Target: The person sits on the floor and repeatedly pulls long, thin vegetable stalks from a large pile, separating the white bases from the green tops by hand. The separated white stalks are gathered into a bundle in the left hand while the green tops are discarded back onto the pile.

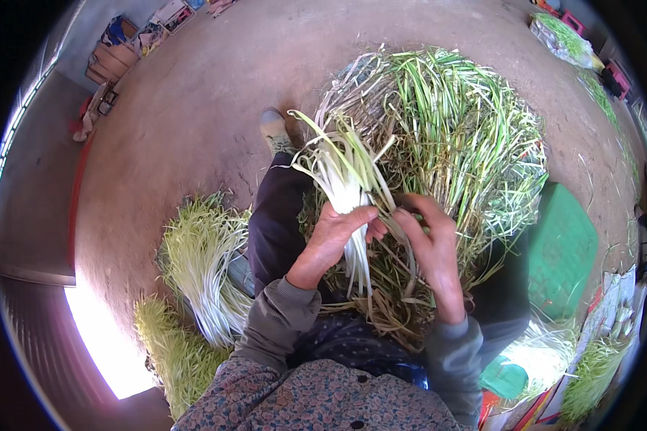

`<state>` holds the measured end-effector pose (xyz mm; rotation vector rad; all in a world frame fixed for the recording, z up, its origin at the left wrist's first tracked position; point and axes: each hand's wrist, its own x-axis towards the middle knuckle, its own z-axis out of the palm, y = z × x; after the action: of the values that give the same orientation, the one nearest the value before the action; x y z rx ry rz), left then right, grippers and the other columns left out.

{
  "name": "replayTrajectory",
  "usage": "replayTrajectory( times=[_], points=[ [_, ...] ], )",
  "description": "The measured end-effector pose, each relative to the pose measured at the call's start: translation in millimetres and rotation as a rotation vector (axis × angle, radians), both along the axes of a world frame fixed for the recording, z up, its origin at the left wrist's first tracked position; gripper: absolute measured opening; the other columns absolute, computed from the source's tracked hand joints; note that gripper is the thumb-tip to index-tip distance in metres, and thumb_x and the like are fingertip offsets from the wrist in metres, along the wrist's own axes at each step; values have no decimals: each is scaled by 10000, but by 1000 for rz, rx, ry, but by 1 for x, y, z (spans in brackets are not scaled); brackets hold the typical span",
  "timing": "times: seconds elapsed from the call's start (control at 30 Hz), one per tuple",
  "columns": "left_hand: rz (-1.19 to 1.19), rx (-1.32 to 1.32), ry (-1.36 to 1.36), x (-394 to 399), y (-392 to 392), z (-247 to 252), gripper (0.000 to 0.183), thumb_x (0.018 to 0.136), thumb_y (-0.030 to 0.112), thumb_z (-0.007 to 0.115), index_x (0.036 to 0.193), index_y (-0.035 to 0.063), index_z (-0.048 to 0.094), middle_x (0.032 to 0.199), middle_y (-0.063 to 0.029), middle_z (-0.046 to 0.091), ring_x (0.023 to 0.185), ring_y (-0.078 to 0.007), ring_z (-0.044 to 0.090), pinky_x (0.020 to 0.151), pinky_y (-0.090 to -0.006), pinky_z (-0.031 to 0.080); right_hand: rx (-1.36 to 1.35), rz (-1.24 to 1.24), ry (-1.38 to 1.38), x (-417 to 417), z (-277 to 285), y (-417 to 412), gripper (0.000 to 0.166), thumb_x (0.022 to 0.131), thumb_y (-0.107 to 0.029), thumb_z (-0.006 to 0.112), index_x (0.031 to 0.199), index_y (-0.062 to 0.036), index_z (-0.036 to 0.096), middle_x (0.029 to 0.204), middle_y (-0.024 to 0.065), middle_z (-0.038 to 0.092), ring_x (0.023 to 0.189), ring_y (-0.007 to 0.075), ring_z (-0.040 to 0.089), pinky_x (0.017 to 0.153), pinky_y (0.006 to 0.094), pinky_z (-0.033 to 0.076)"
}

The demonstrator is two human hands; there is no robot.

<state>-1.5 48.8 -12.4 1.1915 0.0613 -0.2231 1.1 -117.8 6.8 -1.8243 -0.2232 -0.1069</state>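
My left hand point(331, 234) is closed around a bunch of pale, white-stemmed leafy greens point(345, 172), likely Chinese chives. The leaf ends fan out above my fist and the white stems hang below it. Close beside it, my right hand point(431, 234) pinches a limp, yellowish leaf point(404, 245) between thumb and fingers, at the bunch's right edge. Beneath both hands spreads a large heap of untrimmed green and brown stalks point(442, 129), with withered leaves point(393, 318) lying on my lap.
At my left lie a pile of pale stalks point(205, 264) and a yellow-green pile point(178, 350). A green plastic container point(563, 253) stands at my right, above white stalks point(539, 350). Cardboard boxes point(110, 62) sit by the far wall. Greens fill a plastic bag point(563, 37) at upper right.
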Motion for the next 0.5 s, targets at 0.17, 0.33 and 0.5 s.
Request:
replayTrajectory(
  times=[0.17, 0.33, 0.5],
  points=[
    [49, -27, 63, -2, -8, -10, 105, 810, 95, 592, 853, 1, 575, 635, -87, 599, 531, -140, 570, 474, -240, 450, 581, -92, 240, 9, -19, 0, 126, 805, -96, 588, 903, -53, 654, 837, 76, 655, 763, 135, 596, 744, 312, 466],
    [263, -49, 389, -8, 35, -71, 117, 804, 102, 584, 873, 18, 541, 582, -50, 532, 484, -133, 494, 445, -255, 400, 806, -212, 132, 0, -31, -53, 175, 866, -188, 534, 926, -29, 576, 800, 127, 645, 592, 131, 597, 568, 266, 499],
    [262, -473, 488, -8, 72, -88, 156, 847, 162, 556, 922, 26, 544, 596, -18, 481, 531, -140, 473, 482, -281, 405, 996, -433, 53, 1, -37, -65, 181, 898, -201, 484, 905, -21, 503, 636, 68, 547, 485, 131, 499, 472, 247, 437]
  ],
)
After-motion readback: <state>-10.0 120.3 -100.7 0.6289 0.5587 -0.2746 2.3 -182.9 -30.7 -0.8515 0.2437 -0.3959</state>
